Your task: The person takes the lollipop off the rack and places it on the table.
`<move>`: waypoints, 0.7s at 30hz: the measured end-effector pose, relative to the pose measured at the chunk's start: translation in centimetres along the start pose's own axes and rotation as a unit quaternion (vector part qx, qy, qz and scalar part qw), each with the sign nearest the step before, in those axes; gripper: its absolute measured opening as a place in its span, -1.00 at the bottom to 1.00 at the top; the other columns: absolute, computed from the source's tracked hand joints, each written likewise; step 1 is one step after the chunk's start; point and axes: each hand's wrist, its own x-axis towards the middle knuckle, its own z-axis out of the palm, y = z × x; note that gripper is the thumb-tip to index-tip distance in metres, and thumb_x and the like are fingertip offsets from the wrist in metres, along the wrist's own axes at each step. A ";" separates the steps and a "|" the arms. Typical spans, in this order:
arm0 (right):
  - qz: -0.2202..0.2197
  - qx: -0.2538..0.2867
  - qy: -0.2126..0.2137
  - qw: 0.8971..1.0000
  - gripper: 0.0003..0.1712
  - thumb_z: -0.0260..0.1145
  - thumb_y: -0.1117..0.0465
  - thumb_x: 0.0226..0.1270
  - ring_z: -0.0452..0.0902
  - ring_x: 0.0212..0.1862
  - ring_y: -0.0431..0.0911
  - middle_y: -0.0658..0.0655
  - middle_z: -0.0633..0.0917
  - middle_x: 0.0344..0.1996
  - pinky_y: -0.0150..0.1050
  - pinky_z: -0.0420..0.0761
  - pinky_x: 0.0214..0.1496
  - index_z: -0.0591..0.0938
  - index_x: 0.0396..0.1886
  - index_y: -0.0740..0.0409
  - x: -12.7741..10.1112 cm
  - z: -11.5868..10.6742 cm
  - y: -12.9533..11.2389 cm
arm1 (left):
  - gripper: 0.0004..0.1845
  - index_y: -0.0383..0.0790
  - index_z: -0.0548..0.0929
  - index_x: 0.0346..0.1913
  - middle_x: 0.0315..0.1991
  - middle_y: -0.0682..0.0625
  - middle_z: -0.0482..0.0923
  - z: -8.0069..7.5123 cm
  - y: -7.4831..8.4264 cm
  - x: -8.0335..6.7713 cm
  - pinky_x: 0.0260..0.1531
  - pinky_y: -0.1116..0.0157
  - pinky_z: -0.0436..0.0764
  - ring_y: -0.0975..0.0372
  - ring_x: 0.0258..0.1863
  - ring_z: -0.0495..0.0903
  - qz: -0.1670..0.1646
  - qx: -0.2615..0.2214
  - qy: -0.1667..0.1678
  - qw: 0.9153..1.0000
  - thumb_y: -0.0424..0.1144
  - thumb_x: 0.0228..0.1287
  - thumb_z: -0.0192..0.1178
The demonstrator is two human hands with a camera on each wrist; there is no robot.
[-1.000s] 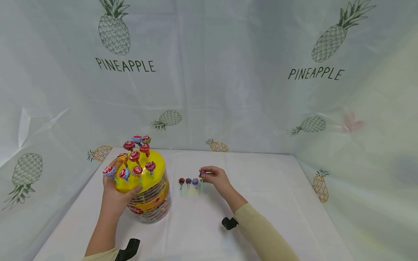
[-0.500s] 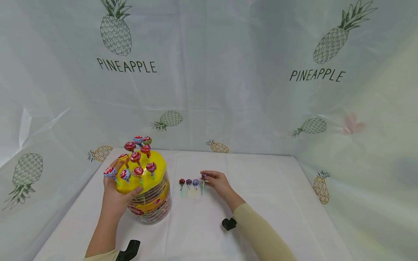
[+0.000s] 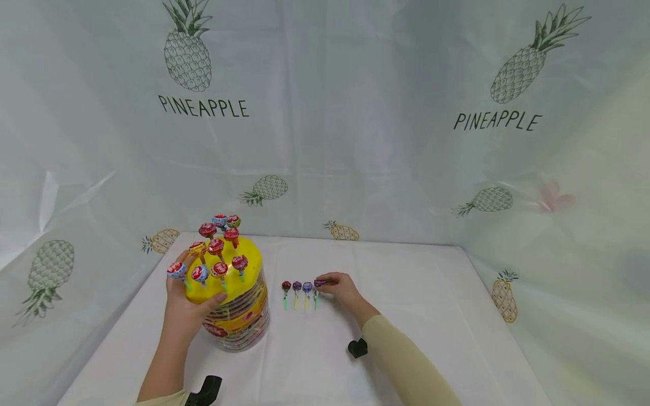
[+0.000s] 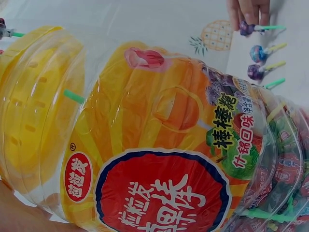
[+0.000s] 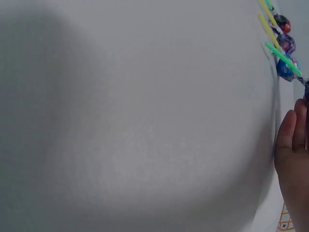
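A clear plastic candy jar [image 3: 244, 321] with a yellow lid [image 3: 250, 256] stands on the left of the table. Several wrapped lollipops [image 3: 215, 247] stick up out of the lid. My left hand [image 3: 184, 310] grips the jar's top, its thumb across the front and its fingers round the far left side. To the right of the jar, three lollipops [image 3: 297, 286] lie side by side, sticks toward me. At the row's right end, my right hand [image 3: 345, 290] pinches the head of another purple lollipop [image 3: 319, 283], whose green stick points toward me.
A white cloth covers the table [image 3: 406, 338]. Behind it hangs a pale curtain [image 3: 355, 141] printed with pineapples. In the left wrist view, more wrapped lollipops [image 4: 289, 166] show through the jar's wall.
My right hand has lowered the purple lollipop slightly toward me, bringing it level with the row. The left hand stays on the jar. The head view has shifted a little.
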 end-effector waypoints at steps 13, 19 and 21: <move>-0.006 -0.096 0.007 0.995 -0.72 0.39 0.37 0.22 0.55 -0.25 -0.17 0.08 0.71 -0.12 -0.33 0.55 -0.28 0.72 -0.05 0.20 0.3 -0.4 0.4 | 0.12 0.08 -0.10 0.56 0.45 -0.21 -0.15 0.0 -0.1 -0.1 -0.18 0.72 0.29 -0.16 0.33 0.15 0.005 0.000 0.001 1.000 -0.18 0.08 0.47; -0.001 -0.129 0.001 0.992 -0.72 0.40 0.31 0.23 0.50 -0.37 -0.17 0.04 0.71 -0.24 -0.33 0.54 -0.36 0.72 -0.04 0.20 0.6 -0.5 0.4 | 0.12 0.08 -0.10 0.56 0.44 -0.21 -0.14 0.1 -0.1 -0.1 -0.16 0.72 0.29 -0.15 0.32 0.15 0.003 -0.002 0.003 1.000 -0.18 0.09 0.47; 0.000 -0.145 -0.002 0.989 -0.72 0.40 0.30 0.24 0.49 -0.39 -0.18 0.03 0.70 -0.27 -0.32 0.54 -0.38 0.71 -0.03 0.20 0.6 -0.4 0.3 | 0.11 0.09 -0.10 0.56 0.45 -0.19 -0.14 0.1 0.0 0.0 -0.09 0.67 0.31 -0.14 0.33 0.15 0.000 0.004 0.004 1.000 -0.18 0.09 0.46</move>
